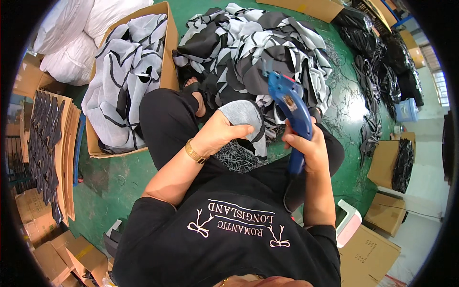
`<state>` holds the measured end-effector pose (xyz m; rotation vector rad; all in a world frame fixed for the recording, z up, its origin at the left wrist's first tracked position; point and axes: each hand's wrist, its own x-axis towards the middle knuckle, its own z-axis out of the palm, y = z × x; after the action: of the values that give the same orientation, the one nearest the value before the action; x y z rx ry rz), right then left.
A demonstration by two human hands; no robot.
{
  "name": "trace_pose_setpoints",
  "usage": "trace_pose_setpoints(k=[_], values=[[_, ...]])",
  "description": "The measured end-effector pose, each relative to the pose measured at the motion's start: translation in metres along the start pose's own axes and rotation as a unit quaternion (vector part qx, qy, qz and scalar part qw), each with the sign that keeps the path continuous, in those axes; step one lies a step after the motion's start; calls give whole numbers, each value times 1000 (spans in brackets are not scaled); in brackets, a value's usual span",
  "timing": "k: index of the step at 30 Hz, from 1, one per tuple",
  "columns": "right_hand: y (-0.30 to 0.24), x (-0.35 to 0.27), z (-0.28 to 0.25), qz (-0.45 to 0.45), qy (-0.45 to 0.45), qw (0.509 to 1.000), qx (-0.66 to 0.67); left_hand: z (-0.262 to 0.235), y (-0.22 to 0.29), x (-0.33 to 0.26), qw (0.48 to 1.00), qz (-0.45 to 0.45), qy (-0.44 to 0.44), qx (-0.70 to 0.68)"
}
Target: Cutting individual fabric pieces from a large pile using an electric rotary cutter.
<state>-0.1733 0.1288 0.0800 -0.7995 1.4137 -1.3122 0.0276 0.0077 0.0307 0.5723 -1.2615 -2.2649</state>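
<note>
Right hand [311, 146] grips the blue tagging gun [290, 112] — long axis upright, nozzle up — just beside the left hand [217, 134], closed on grey fabric [244, 117].

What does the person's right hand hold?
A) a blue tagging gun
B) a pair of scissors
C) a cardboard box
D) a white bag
A: the right hand is closed around the handle of a blue tagging gun, raised over the lap.

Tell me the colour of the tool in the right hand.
Blue: the tagging gun in the right hand, head view.
</note>
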Motion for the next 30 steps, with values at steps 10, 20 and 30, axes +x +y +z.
trace_pose_setpoints(k=[10,20,30], values=[[25,22,17,-3,50,993,-104,24,19,-13,982,-11,-30,184],[39,9,-6,23,69,996,-57,83,148,-74,629,689,-130,336],[35,-3,-8,21,65,995,-72,111,152,-82,664,687,-218,198]])
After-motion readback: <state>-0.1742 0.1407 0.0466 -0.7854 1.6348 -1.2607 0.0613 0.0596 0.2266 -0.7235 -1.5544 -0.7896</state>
